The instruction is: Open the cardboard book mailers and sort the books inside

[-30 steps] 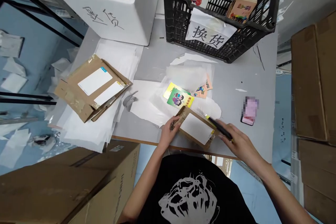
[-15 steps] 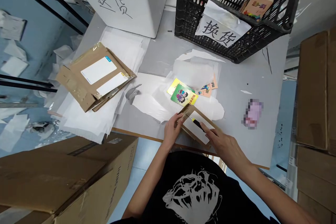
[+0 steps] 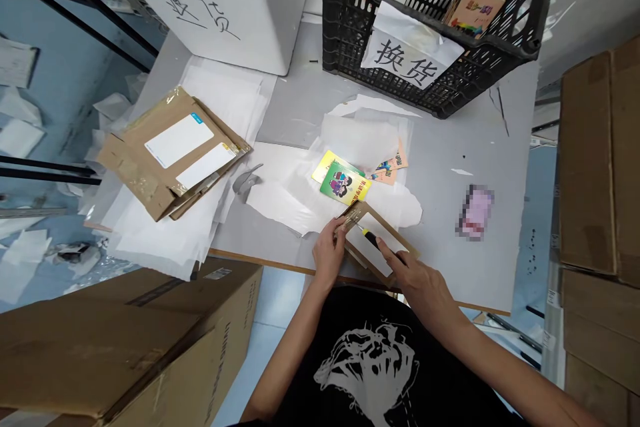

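Near the table's front edge, my left hand (image 3: 330, 250) is closed on the left edge of a small cardboard box (image 3: 357, 213) with a white label. My right hand (image 3: 420, 280) grips a utility knife (image 3: 371, 237) with a black and yellow handle, its blade pointing at the taped far end of the box. Whether the blade has gone through the tape is too small to tell. Just beyond the box lie a green and yellow booklet (image 3: 344, 184) and orange cards (image 3: 386, 172), on crumpled white paper (image 3: 280, 203).
Flattened cardboard mailers (image 3: 135, 163) lie on white sheets (image 3: 195, 240) at the left. A white foam box (image 3: 240, 20) and a black crate (image 3: 345, 40) stand at the back. A pixelated pink item (image 3: 475, 212) lies at the right. Large cartons (image 3: 190, 347) stand below the table's left.
The view has shifted slightly, moving the table things a little to the left in the picture. Both hands keep hold of the box and the knife, the knife staying near the box's taped end.
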`<state>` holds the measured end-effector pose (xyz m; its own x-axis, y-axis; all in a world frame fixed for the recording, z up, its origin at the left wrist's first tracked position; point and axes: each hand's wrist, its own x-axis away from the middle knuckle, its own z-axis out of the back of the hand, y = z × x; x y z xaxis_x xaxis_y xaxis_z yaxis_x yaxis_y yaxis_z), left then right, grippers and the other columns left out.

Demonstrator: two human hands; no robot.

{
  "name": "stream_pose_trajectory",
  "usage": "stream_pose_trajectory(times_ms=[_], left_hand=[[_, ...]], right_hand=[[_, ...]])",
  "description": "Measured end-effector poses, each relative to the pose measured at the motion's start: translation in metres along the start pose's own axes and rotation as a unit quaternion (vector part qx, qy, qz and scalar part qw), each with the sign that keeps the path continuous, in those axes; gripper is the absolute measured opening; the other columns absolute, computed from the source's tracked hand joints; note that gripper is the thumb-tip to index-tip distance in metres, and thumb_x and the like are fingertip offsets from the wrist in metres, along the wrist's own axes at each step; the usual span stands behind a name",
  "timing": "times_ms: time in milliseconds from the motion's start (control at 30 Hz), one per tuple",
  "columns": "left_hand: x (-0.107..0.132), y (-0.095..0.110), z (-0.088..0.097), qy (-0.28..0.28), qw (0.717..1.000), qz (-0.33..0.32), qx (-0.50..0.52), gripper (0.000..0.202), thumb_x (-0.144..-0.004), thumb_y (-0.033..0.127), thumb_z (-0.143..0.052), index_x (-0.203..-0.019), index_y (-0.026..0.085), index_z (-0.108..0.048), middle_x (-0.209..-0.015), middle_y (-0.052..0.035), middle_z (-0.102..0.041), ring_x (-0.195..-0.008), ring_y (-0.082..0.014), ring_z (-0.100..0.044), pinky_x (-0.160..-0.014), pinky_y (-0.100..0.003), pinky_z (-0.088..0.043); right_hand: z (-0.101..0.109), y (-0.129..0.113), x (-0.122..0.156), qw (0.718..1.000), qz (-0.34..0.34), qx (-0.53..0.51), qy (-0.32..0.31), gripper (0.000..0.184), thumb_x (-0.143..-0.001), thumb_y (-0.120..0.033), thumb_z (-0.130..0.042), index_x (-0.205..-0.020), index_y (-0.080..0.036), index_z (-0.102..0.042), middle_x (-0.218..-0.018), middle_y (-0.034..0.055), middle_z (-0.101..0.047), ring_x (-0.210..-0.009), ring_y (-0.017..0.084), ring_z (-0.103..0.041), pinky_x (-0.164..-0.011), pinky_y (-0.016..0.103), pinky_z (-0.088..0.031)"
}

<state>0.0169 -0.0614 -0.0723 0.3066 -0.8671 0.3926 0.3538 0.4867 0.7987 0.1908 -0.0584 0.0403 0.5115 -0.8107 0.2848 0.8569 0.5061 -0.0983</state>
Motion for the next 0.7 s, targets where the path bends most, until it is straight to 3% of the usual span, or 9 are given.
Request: stream_pose_trajectory(times_ms=[200,433,600,700], left_hand=[[0.002,0.001,-0.003,0.011,1.0,0.003,-0.002,0.036,-0.093,0.041,-0.035,-0.115,0.026,-0.059,-0.123,-0.0024,-0.061,-0.117,-0.0215,-0.053,-0.095,-0.034,-0.041],[0.003,0.001,-0.004,0.004,1.0,-0.004,-0.005,0.037,-0.093,0.04,-0.033,-0.117,0.027,-0.058,-0.123,-0.0021,-0.061,-0.115,-0.0211,-0.053,-0.097,-0.034,-0.039],[0.003,0.0,-0.007,0.015,1.0,0.003,-0.006,0.037,-0.093,0.04,-0.033,-0.117,0.027,-0.057,-0.124,-0.0026,-0.06,-0.114,-0.0216,-0.053,-0.096,-0.035,-0.039],[0.003,0.001,-0.007,0.014,1.0,0.014,-0.015,0.037,-0.093,0.04,-0.033,-0.117,0.027,-0.057,-0.123,-0.0026,-0.06,-0.112,-0.0221,-0.054,-0.094,-0.034,-0.04]], right_hand=[[-0.003,0.0,0.007,1.0,-0.017,-0.02,0.013,0.081,-0.076,0.004,-0.041,-0.146,-0.034,-0.021,-0.076,0.0008,-0.058,-0.051,0.011,-0.051,-0.037,0.021,-0.034],[-0.006,0.006,0.02,1.0,-0.016,0.012,-0.018,0.095,-0.067,0.01,-0.033,-0.148,-0.031,-0.007,-0.081,0.0013,-0.061,-0.052,0.012,-0.055,-0.039,0.021,-0.035],[-0.006,0.009,0.05,0.997,-0.044,0.042,-0.049,0.098,-0.062,0.012,-0.035,-0.148,-0.028,-0.01,-0.068,-0.001,-0.056,-0.043,0.012,-0.05,-0.037,0.023,-0.029],[-0.005,0.012,0.074,0.993,-0.067,0.066,-0.066,0.1,-0.059,0.014,-0.036,-0.148,-0.028,-0.012,-0.074,0.0006,-0.06,-0.042,0.011,-0.05,-0.037,0.024,-0.029]])
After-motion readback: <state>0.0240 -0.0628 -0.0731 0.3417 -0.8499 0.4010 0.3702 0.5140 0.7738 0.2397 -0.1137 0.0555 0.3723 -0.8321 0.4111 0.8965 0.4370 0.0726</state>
